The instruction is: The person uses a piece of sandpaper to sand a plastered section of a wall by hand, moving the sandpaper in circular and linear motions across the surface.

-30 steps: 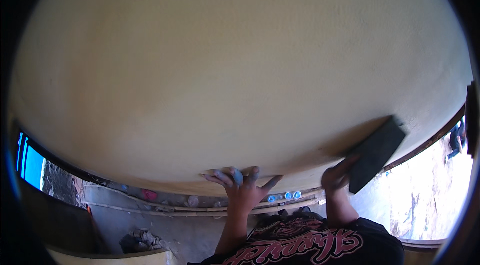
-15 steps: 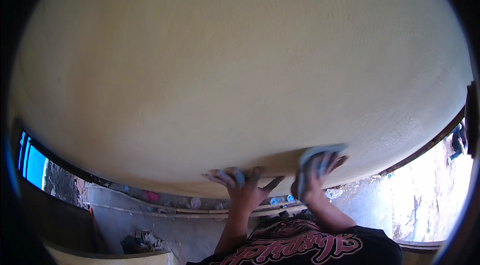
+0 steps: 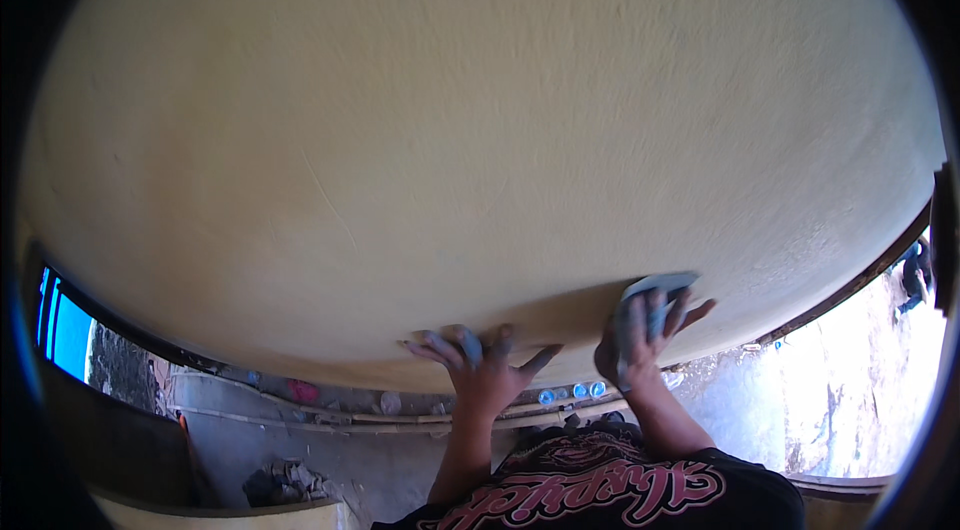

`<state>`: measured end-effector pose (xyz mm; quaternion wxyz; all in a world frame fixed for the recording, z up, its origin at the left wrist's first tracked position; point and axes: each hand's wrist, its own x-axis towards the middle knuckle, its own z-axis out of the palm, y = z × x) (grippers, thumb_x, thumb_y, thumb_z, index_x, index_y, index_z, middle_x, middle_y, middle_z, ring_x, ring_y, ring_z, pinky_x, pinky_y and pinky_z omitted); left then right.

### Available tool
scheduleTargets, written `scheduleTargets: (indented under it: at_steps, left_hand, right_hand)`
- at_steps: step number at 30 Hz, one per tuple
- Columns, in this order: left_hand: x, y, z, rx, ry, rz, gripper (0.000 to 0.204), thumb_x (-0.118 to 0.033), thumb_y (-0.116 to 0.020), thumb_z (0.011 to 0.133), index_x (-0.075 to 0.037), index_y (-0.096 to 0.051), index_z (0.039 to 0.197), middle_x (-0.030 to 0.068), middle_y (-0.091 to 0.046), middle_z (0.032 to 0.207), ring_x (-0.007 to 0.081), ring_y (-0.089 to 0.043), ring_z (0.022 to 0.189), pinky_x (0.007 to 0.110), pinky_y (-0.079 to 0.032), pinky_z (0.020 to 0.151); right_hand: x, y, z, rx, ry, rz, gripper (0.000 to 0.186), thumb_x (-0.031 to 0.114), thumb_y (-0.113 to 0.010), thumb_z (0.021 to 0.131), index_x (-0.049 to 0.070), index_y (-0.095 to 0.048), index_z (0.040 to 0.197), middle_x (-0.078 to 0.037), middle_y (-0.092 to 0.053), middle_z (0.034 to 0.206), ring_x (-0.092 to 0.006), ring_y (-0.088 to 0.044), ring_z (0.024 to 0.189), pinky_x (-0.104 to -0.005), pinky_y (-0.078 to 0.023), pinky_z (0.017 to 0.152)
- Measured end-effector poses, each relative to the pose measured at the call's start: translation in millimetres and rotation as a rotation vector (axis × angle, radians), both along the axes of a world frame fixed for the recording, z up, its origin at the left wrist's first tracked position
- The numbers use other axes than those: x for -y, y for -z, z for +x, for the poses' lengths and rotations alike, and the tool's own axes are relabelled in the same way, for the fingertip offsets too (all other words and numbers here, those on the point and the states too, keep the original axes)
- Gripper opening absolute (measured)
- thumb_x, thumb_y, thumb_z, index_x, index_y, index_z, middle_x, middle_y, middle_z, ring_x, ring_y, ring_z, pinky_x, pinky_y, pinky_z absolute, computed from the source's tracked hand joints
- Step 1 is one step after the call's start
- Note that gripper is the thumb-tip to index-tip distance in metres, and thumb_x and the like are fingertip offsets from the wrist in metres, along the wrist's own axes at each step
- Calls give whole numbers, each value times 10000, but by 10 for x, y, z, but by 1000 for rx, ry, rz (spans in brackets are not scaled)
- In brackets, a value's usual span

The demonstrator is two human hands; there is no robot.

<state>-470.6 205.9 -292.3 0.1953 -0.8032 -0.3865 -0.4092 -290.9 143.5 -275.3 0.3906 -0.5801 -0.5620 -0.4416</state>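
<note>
A large pale beige wall [image 3: 480,150] fills most of the view, its surface smooth with faint scratches. My left hand [image 3: 482,370] rests against its lower part with the fingers spread, holding nothing. Grey dust coats those fingertips. To the right, my right hand [image 3: 645,338] presses a grey-blue sheet, seemingly sandpaper [image 3: 662,282], against the wall. The sheet is bent and its upper edge shows beyond my fingers; the rest lies hidden under them. A dark shadow falls on the wall between my two hands.
Bamboo poles [image 3: 400,425] lie along the floor below the wall, with clear plastic cups [image 3: 578,391] and a pink scrap [image 3: 302,390] nearby. A pile of rubble or rags [image 3: 290,483] sits at lower left. Bright ground with a person [image 3: 912,275] shows at far right.
My right hand has moved slightly right and up the wall with the sheet, which has turned flatter to it. My left hand stays nearly in place, a little higher.
</note>
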Motion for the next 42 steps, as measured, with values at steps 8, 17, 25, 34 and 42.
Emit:
scheduleTargets:
  at_steps: [8,17,25,34,42]
  left_hand:
    - [-12,4,40,-4,9,4,969,-659,-589,565,-319,-92,1324,143,111,1375,441,153,1215,683,120,840]
    - [-5,27,-34,-18,-11,-50,968,-647,-606,559,-297,-122,1321,147,158,1364,445,190,1202,680,120,841]
    - [41,75,0,-36,-15,-101,990,-650,-620,535,-326,-106,1317,154,158,1362,451,189,1200,685,126,831]
    - [-15,59,46,25,7,1,938,-666,-588,557,-348,-130,1311,136,78,1374,448,163,1209,689,118,834]
    - [-106,147,-22,35,33,-25,817,-631,-595,586,-324,-272,1271,146,17,1369,446,160,1212,695,125,821]
  right_hand:
    - [111,116,771,-828,414,-98,478,198,-361,887,-33,-210,1277,-212,-216,1311,-287,-225,1215,-307,-126,1011]
    - [-71,-191,180,-325,41,159,447,136,-353,859,-71,-261,1244,-237,-199,1327,-359,-132,1252,-532,-51,982]
    - [32,130,-96,-77,-54,-98,458,279,-470,795,131,-371,1217,-209,-148,1353,-418,-70,1246,-633,41,917]
    - [-107,-412,20,-406,-32,125,505,298,-301,890,-11,-213,1279,-203,-157,1349,-342,-92,1263,-525,-18,991]
    - [-200,-113,-26,-502,-14,15,467,188,-300,891,-39,-182,1281,-164,-124,1367,-284,-68,1270,-445,-48,1011]
